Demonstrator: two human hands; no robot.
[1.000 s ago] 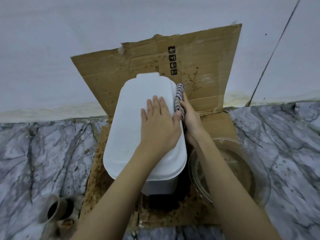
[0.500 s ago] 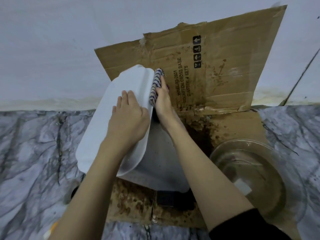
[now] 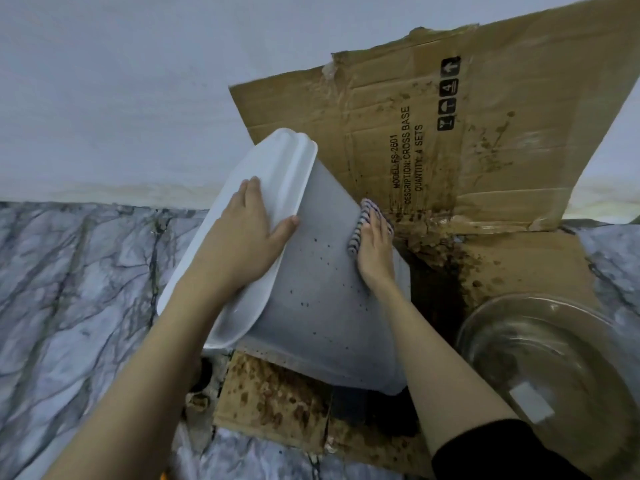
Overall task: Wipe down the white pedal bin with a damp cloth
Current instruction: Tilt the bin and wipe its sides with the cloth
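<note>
a: black sleeve [image 3: 502, 452] at the bottom edge, on the right forearm. what lies nearest after that?

b: a stained brown cardboard sheet [image 3: 277, 407], flat on the grey marble floor [image 3: 86, 289]. just right of it stands a clear glass bowl [image 3: 561, 344].

a: and the white pedal bin [image 3: 322, 306]?

b: its base is on that cardboard sheet and it is tipped over to the left, so one long side faces up. that side is dotted with small dark specks. the lid [image 3: 277, 181] is down on the bin.

a: where are the hands?

b: the left hand [image 3: 249, 237] lies flat on the lid, fingers straight and together, with the thumb spread out to the lid's edge. it grips nothing. the right hand [image 3: 374, 247] is further up the bin's upturned side, near its far edge.

a: is it holding the cloth?

b: the striped cloth [image 3: 356, 237] is under it. the fingers lie straight over the cloth and press it against the bin. i cannot see the thumb.

a: and behind that?

b: an upright cardboard panel [image 3: 485, 150], spattered brown and printed with "cross base" and handling symbols. it leans against a pale wall [image 3: 138, 81].
</note>
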